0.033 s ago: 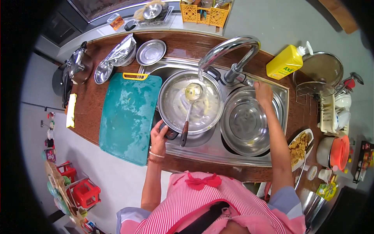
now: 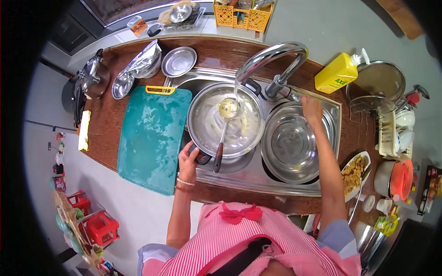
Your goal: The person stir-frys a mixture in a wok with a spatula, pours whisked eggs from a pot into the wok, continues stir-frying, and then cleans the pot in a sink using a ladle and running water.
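Note:
A steel pot (image 2: pixel 200 127) with dark handles sits over the left sink basin. Water runs into it from the curved chrome faucet (image 2: pixel 270 51). A ladle (image 2: pixel 222 134) with a brown handle leans in the pot, its bowl in the cloudy wet bottom. My left hand (image 2: pixel 187 161) is closed on the pot's near handle, with beads round the wrist. My right hand (image 2: pixel 311 109) is closed on the faucet lever (image 2: pixel 292 94), its fingertips partly hidden. Below my right forearm, a wide steel bowl (image 2: pixel 290 142) rests in the right basin.
Left of the pot lies a green cutting board (image 2: pixel 149 138). Behind it stand a metal plate (image 2: pixel 179 61), a foil-covered bowl (image 2: pixel 146 60) and a pressure cooker (image 2: pixel 93 78). To the right are a yellow detergent bottle (image 2: pixel 338 73), a dish rack (image 2: pixel 387 133) and a plate of food (image 2: pixel 354 175).
The water under the spout has lengthened from a short drip into a stream reaching the pot. Both hands stay in the same places.

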{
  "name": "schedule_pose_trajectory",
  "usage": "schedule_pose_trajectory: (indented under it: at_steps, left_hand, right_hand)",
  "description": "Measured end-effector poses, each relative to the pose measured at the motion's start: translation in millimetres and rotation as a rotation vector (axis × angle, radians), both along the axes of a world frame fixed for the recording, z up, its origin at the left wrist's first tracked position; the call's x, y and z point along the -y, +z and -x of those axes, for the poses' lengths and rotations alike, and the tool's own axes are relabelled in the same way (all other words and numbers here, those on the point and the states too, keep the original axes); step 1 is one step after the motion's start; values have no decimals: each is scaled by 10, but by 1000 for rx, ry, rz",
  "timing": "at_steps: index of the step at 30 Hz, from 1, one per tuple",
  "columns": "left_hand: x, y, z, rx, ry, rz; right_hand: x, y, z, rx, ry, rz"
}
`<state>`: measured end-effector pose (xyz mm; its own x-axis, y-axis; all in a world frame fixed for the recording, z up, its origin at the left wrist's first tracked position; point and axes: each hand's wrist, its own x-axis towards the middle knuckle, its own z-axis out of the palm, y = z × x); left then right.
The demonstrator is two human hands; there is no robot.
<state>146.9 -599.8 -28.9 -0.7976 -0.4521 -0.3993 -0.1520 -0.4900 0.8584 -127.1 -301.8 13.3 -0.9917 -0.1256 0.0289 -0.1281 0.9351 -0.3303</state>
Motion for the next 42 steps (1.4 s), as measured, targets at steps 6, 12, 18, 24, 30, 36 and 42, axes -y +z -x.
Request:
schedule_pose_trajectory:
  at_steps: [6,12,18,24,30,36,42]
  left_hand:
    - [-17,-28,27,-21,15,-16]
    - [-83,-103,85,-46,-30,-24]
    - [-148,-63,47,-102,-47,158]
    - [18,-51,-12,-99,-47,236]
    - [172,36,99,-118,-108,494]
    - [344,52,178,-89,-155,603]
    - [349,-32,207,-79,-70,608]
  right_hand:
    - [333,320,-710,-367,9,194]
    - [1119,108,-2036,255,294,249]
    - [1326,-533,-2398,172,157,565]
    - [924,-1,-1947,920,-191,1096]
    - [634,15,-1492,-82,316,156]
    - [459,273,-1285,-190,510,-146]
    - [353,242,-1709,215,452,-195]
